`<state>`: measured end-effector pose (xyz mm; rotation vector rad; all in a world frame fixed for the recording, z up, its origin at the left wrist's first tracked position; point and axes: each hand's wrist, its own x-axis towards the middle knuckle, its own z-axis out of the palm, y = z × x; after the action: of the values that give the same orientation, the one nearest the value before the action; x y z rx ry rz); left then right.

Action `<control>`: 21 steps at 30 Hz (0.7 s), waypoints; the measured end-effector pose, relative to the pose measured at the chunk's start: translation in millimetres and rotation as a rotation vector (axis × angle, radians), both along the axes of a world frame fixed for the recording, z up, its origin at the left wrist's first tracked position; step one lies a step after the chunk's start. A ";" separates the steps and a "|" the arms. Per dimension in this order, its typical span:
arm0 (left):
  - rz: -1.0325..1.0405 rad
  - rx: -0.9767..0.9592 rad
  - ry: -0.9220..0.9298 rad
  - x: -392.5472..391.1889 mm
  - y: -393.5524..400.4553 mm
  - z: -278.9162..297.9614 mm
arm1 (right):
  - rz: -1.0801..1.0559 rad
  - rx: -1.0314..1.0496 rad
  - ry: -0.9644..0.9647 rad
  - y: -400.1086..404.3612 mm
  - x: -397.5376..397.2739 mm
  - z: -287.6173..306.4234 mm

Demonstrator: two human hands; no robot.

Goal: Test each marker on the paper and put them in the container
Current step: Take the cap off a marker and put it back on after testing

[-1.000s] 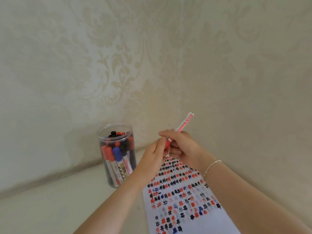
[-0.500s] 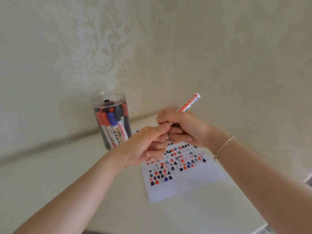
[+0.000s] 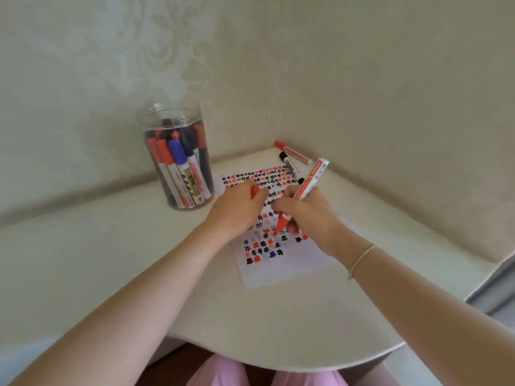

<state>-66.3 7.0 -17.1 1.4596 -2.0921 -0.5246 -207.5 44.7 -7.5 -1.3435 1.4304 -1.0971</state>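
- the red marker (image 3: 303,199) sits in the middle of the frame, gripped by the right hand (image 3: 309,215); it has a white barrel with a red label and a red nose, uncapped, tilted with its tip down on the paper (image 3: 281,266) among the marks.
- the left hand (image 3: 237,210), just left of it, has its fingers curled around a small red piece that looks like the cap (image 3: 254,191); only a sliver of it shows.
- the paper is white and covered in rows of small hash marks in red, black and a few blue; its lower strip is blank.
- the container (image 3: 178,160) is a clear round jar, open-topped, standing upright at upper left of centre, near the wall and packed with red, blue and black markers; too crowded to count.
- two loose markers lie at the paper's far corner, close to the wall: a red-capped marker (image 3: 292,152) and a black-capped marker (image 3: 291,167), nearly touching.
- the table (image 3: 139,260) is pale, with a curved near edge at the bottom of the frame; walls close it in behind and to the right, and bare surface lies left of the paper and below it.
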 end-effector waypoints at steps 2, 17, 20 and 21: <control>0.032 -0.057 -0.063 -4.4 -4.8 -11.8 | -0.107 -0.036 0.029 3.2 1.1 -12.3; 0.051 -0.210 -0.232 -2.9 -23.0 -33.2 | -0.241 -0.040 0.147 7.5 3.1 -26.3; 0.058 -0.208 -0.227 -2.9 -23.1 -33.5 | -0.233 -0.070 0.174 7.3 4.7 -28.3; 0.059 -0.207 -0.224 -3.0 -23.0 -33.8 | -0.230 -0.085 0.186 7.3 5.3 -29.1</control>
<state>-69.3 -16.0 -50.9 1.5095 -2.1895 -0.1204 -202.2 52.0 -36.6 -1.3955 1.7257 -1.2176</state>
